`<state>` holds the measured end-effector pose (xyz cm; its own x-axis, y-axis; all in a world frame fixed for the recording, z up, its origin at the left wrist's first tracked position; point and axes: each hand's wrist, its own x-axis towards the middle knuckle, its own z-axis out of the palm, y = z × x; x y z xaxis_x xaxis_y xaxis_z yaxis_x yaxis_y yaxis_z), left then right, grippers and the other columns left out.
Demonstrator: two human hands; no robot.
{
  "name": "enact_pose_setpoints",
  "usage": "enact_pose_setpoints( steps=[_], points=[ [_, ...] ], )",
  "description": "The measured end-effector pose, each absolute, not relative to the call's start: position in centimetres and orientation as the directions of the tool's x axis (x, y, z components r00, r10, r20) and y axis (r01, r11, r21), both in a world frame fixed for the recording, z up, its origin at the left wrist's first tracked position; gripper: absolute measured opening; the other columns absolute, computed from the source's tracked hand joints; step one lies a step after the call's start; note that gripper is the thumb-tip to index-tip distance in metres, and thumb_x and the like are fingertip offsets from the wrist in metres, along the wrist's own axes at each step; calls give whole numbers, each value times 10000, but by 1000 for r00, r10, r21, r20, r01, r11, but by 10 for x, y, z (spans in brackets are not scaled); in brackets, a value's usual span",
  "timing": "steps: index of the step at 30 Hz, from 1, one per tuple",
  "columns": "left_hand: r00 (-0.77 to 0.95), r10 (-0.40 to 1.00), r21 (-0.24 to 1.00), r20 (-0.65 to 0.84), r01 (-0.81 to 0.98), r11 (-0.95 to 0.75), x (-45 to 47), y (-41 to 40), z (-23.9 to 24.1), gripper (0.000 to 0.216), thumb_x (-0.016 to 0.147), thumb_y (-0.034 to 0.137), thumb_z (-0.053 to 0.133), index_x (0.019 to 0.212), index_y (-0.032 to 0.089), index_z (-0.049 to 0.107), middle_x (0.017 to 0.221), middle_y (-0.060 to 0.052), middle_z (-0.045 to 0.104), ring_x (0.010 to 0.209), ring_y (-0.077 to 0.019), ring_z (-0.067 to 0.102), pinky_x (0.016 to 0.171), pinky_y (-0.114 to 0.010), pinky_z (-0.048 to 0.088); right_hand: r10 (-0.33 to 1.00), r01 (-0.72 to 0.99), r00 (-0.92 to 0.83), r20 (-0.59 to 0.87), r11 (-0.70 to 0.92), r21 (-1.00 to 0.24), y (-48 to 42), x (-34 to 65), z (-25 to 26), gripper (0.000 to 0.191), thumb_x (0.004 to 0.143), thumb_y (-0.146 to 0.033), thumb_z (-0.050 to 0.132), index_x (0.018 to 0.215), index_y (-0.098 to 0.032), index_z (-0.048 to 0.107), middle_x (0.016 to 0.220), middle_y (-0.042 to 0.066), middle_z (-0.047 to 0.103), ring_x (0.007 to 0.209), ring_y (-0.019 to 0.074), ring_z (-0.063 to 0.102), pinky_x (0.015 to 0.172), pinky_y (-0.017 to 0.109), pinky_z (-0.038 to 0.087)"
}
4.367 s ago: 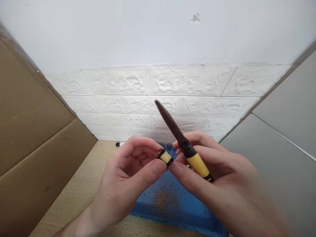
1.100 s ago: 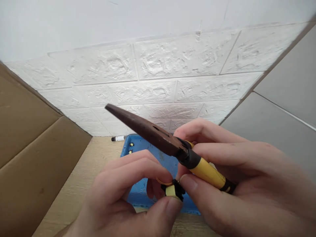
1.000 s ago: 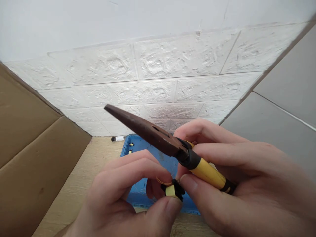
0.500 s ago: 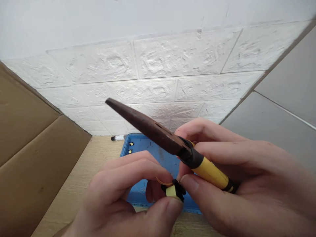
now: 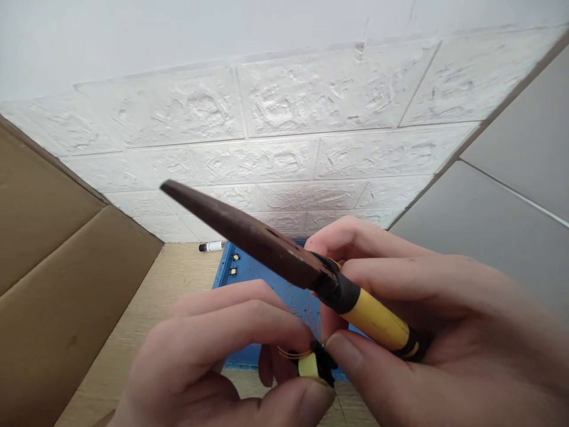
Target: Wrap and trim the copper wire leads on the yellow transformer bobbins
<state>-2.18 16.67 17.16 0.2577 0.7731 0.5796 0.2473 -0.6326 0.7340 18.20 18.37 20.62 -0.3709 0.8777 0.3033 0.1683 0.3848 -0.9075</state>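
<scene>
Between the thumb and fingers of my left hand is a small transformer with yellow tape, a black body and thin copper-coloured wires curling from its left side. My right hand is wrapped around long-nose pliers with rusty brown jaws and yellow-and-black handles. The jaws point up and left, away from the transformer, and look shut. My right thumb and fingertip pinch at the transformer's right edge; whatever is between them is too small to make out.
Below my hands lies a blue tray holding two more small transformers and loose wire bits. A marker rests beside it on the wooden table. Cardboard stands at left, a white brick-pattern wall behind, grey panels at right.
Both hands have shifted slightly downward in view with the transformer. The pliers' tip has swung left. The grips look the same.
</scene>
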Motion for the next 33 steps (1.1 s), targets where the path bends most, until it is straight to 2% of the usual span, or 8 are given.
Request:
enact_pose_setpoints(
  steps=[4, 6, 9, 12, 18, 23, 28, 33],
  points=[
    [268, 783, 744, 561, 250, -619, -22, 164, 173, 302, 1160, 527, 722, 986, 282, 748, 835, 70, 850, 551, -66, 754, 578, -131, 642, 848, 112, -369, 380, 446, -888, 189, 184, 204, 195, 895, -84, 691, 777, -239, 693, 1067, -37, 756, 752, 98, 797, 670, 150, 699],
    [244, 808, 769, 536, 255, -587, -21, 163, 174, 285, 1151, 503, 737, 981, 276, 756, 815, 56, 837, 555, -81, 761, 579, -147, 652, 824, 140, -516, 234, 351, -926, 193, 189, 208, 255, 975, -50, 660, 836, -248, 738, 1184, -25, 757, 884, 112, 839, 760, 156, 714],
    [235, 808, 772, 540, 243, -587, -20, 164, 174, 271, 1164, 484, 717, 997, 275, 759, 814, 51, 833, 558, -78, 763, 586, -139, 656, 799, 127, -567, 202, 328, -936, 197, 196, 214, 271, 1033, -54, 681, 889, -256, 788, 1285, -12, 748, 1069, 128, 850, 871, 139, 696],
    [226, 799, 765, 556, 236, -599, -18, 169, 176, 265, 1149, 463, 764, 970, 268, 751, 783, 63, 819, 552, -72, 748, 584, -126, 648, 826, 166, -522, 212, 342, -925, 198, 197, 215, 266, 1014, -56, 735, 871, -262, 821, 1232, -37, 759, 1002, 85, 824, 848, 95, 658],
    [139, 802, 780, 581, 186, -598, -15, 175, 181, 215, 1039, 291, 914, 875, 245, 783, 697, 51, 798, 511, -94, 727, 548, -147, 642, 852, 224, -463, 243, 378, -898, 200, 197, 208, 254, 897, -66, 785, 780, -290, 810, 1067, -52, 767, 894, 120, 807, 724, 148, 659],
    [140, 805, 783, 576, 186, -593, -17, 174, 181, 209, 1040, 353, 924, 899, 253, 806, 714, 64, 810, 525, -80, 726, 566, -132, 639, 918, 340, -323, 231, 340, -877, 203, 190, 210, 130, 801, -188, 928, 794, -289, 846, 950, 27, 767, 923, 236, 806, 687, 270, 687],
    [161, 812, 795, 560, 172, -582, -18, 174, 182, 153, 1018, 293, 938, 896, 272, 847, 675, 34, 800, 504, -117, 720, 511, -176, 638, 915, 372, -310, 259, 368, -852, 203, 184, 217, 114, 815, -234, 930, 790, -297, 838, 942, 26, 761, 949, 247, 807, 719, 289, 693],
    [158, 797, 770, 583, 205, -604, -16, 173, 180, 251, 1070, 373, 885, 876, 256, 777, 684, 64, 786, 507, -78, 707, 530, -132, 617, 915, 386, -307, 263, 372, -844, 199, 184, 219, 122, 813, -226, 926, 779, -299, 833, 929, 21, 761, 932, 242, 809, 701, 281, 686]
  ],
)
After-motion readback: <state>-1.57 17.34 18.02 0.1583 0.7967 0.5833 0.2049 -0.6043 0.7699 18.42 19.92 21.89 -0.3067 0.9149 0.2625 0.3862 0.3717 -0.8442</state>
